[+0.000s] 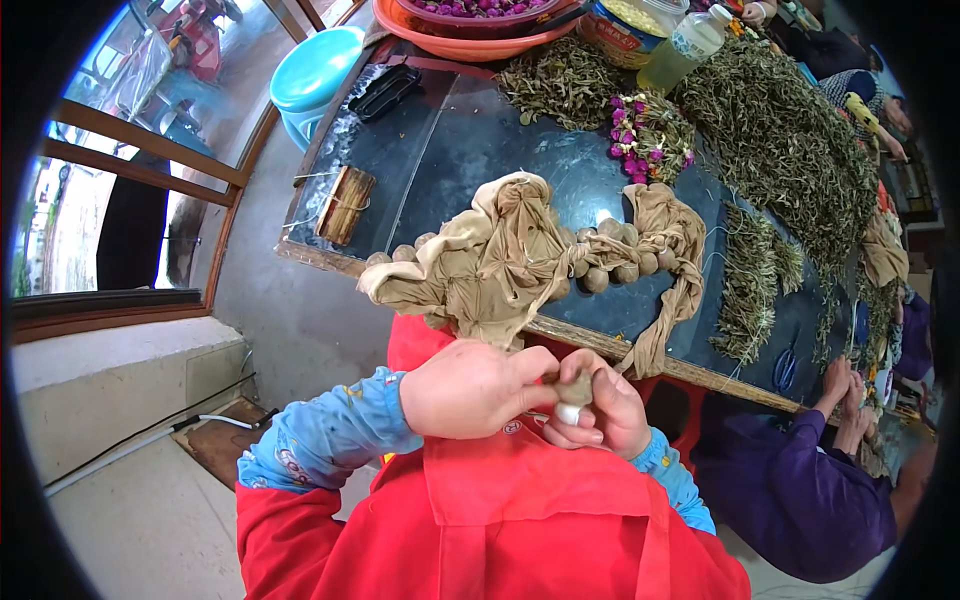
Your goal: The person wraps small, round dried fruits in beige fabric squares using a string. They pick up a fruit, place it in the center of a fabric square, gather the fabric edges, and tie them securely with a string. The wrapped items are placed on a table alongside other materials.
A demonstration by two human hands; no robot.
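Observation:
In front of my red apron (540, 480), my right hand (620, 412) is closed around a small brown rounded lump (576, 388), which looks cloth-covered. Something white (568, 414) wraps a fingertip just below it. My left hand (465, 388) meets it from the left, thumb and fingers pinched together beside the lump; what they pinch is too small to make out. Just beyond both hands, a tan gathered cloth (510, 250) lies crumpled over the table's near edge. Several round brown balls (597, 280) are bunched along it, and a twisted end hangs down at the right.
On the dark table (450, 160) are a string-wound wooden block (346, 205), a black case (386, 92), magenta flowers (625, 135), dried herb heaps (780, 120), a bottle (685, 48) and blue scissors (787, 368). A blue stool (317, 75) stands left. A co-worker's purple sleeve (820, 470) is close right.

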